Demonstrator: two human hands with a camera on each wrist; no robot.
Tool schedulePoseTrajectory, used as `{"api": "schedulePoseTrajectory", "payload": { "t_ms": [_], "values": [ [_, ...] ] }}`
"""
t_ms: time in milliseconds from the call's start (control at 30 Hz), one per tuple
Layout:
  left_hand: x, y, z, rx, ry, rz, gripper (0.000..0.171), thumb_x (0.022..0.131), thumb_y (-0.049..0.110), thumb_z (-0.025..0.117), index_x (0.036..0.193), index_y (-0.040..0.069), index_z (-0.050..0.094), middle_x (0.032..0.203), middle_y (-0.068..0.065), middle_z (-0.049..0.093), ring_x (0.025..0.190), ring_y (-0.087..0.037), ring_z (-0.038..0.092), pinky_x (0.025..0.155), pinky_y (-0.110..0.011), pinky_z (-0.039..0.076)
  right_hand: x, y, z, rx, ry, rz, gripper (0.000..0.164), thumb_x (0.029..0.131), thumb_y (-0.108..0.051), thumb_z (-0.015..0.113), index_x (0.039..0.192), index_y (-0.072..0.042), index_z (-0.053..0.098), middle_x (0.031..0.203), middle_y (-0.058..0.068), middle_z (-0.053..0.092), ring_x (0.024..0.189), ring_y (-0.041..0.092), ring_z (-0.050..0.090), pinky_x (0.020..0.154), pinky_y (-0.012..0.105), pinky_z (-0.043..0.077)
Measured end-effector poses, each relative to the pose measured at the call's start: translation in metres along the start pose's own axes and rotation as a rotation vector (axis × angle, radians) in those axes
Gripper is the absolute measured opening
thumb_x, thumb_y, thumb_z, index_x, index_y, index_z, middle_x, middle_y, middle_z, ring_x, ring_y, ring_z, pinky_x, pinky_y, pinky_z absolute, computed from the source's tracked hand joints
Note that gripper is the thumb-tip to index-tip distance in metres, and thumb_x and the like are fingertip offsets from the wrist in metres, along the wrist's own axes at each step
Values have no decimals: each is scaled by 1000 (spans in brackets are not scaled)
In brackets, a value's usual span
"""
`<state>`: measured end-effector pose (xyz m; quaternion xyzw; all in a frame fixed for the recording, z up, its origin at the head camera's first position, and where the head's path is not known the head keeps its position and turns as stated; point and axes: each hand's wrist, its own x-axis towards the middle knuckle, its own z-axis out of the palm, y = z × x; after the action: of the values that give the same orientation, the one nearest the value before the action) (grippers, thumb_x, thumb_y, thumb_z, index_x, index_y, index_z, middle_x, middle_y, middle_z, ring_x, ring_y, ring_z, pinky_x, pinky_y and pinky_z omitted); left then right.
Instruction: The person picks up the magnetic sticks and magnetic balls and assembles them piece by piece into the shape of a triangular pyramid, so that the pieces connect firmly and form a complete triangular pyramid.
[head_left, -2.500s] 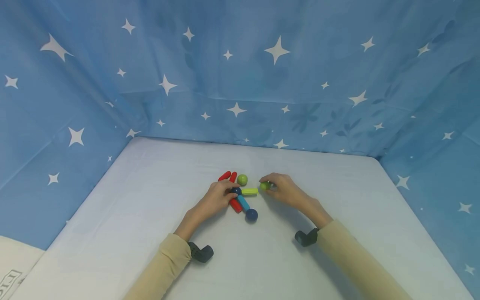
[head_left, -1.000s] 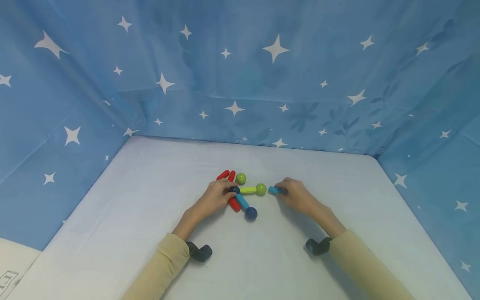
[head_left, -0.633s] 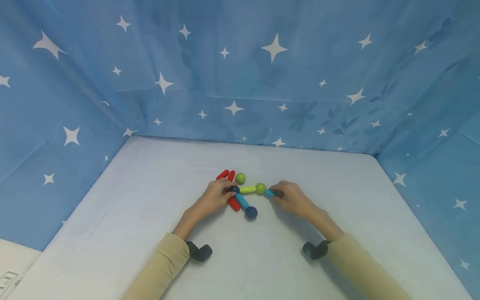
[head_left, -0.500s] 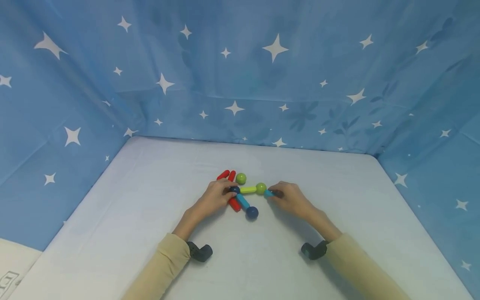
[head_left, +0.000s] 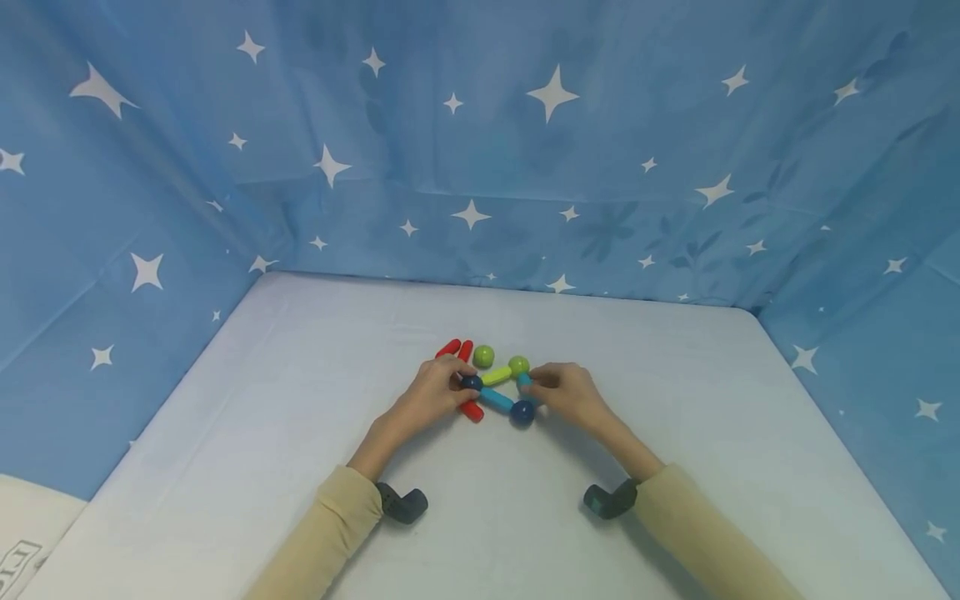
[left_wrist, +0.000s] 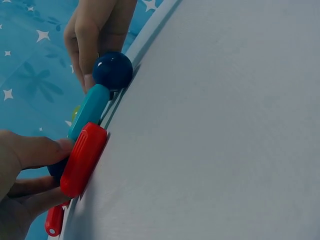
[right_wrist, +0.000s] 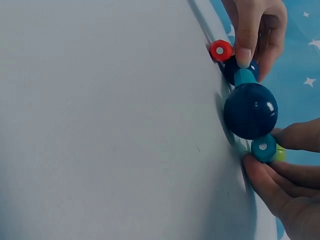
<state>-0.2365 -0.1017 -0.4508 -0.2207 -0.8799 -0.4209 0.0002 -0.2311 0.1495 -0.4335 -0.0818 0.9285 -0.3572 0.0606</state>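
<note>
My left hand (head_left: 429, 393) pinches a dark blue ball (head_left: 472, 382) of a magnetic building set between thumb and fingers. From this ball run a yellow-green rod (head_left: 497, 376) to a green ball (head_left: 518, 365) and a light blue rod (head_left: 496, 400) to a second dark blue ball (head_left: 522, 412). My right hand (head_left: 573, 396) pinches another light blue rod (right_wrist: 263, 148), one end at the green ball, the other close beside the second dark blue ball. In the right wrist view, that rod's end shows a silvery dot. Red rods (left_wrist: 84, 160) lie around my left fingers, partly hidden.
A loose green ball (head_left: 483, 357) lies behind the yellow-green rod, beside the red rods' far ends. The white table (head_left: 495, 517) ends at a blue star-patterned curtain (head_left: 480, 150) behind and at both sides. Dark wrist cameras (head_left: 402, 504) hang near the tabletop.
My right hand has placed the green ball on the yellow-green rod, picked up a light blue rod and swung it toward me. The second dark blue ball has shifted right; my left hand stays put.
</note>
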Motion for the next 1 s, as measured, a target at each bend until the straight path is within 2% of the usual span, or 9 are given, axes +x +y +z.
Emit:
{"api": "schedulePoseTrajectory", "payload": {
  "t_ms": [200,400,500,633,733,833,1000],
  "values": [
    [4,5,5,0,-18,30,27,85,6,83,108,-2,73,98,-8,68,83,-14,63,69,-19,55,0,2,2,35,16,25,39,95,-23,74,125,2,69,113,17,76,109,33,71,90,44,60],
    [5,12,8,-9,-39,24,23,84,6,84,103,0,73,94,-6,66,79,-12,60,65,-18,53,-1,11,2,66,22,-7,41,96,-25,74,128,-1,67,114,17,75,113,36,70,92,45,60],
    [5,14,11,1,-40,14,22,84,6,84,102,1,72,93,-5,64,78,-12,59,64,-18,53,-3,18,-3,89,-37,-25,47,96,-31,73,134,-4,63,116,15,74,114,34,70,93,45,59],
    [4,15,14,7,-36,-8,24,85,7,84,103,1,71,93,-4,62,78,-12,58,64,-18,53,-6,27,-15,125,-197,-53,64,93,-40,76,145,-10,54,120,9,69,111,25,67,93,42,57],
    [2,13,15,16,-16,-21,27,84,10,85,106,2,72,92,-3,62,79,-13,58,65,-18,53,-6,30,-23,120,-290,-96,72,90,-39,79,150,-11,48,118,7,67,109,22,64,93,41,57],
    [1,9,14,27,0,-20,25,87,15,83,107,5,73,93,0,65,81,-11,59,69,-20,53,-4,30,-26,91,-317,-129,72,90,-35,80,150,-11,47,116,6,66,107,21,63,93,41,57],
    [-1,6,4,54,10,-34,24,94,21,77,111,4,74,99,-1,71,85,-11,62,75,-23,55,-1,30,-23,80,-329,-128,69,91,-33,79,149,-9,49,116,6,67,106,21,62,93,40,57]
  ]
}}
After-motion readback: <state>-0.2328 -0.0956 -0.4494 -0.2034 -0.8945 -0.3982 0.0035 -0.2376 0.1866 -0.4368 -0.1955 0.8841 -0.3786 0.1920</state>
